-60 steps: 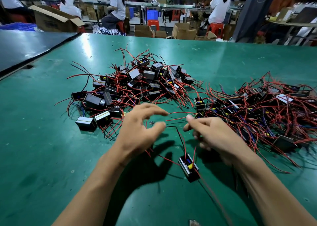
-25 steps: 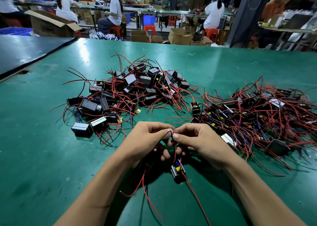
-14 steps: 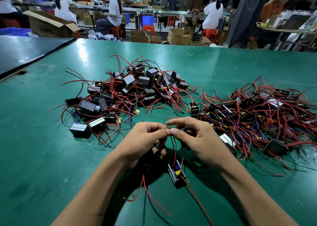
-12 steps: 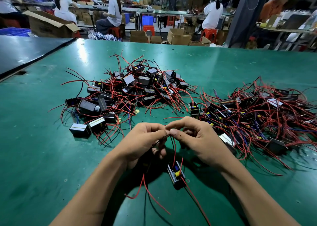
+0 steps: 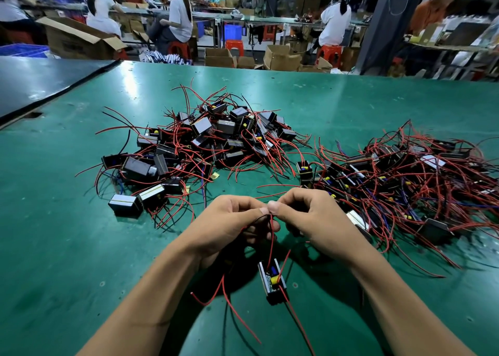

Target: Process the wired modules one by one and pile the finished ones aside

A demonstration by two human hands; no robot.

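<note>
- Red wires [image 5: 272, 236] pinched by left hand [image 5: 229, 226] and right hand [image 5: 316, 220]; thumb tips touching, fingers curled;
- black module [image 5: 271, 281] between the wrists, over the table [image 5: 67, 247]

wire ends vanish between the pinching thumbs of left hand [image 5: 229, 220] and right hand [image 5: 316, 216]. right-side pile [image 5: 405, 177] gets cut off on the right, a red lead [image 5: 299, 326] exits the bottom, background workers [image 5: 178, 12] are blurry.

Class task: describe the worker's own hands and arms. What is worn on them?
Nothing worn shows. The left hand and right hand are bare: no gloves or rings visible. Both forearms are bare to the picture's lower edge, without sleeve, watch or wristband.
</note>
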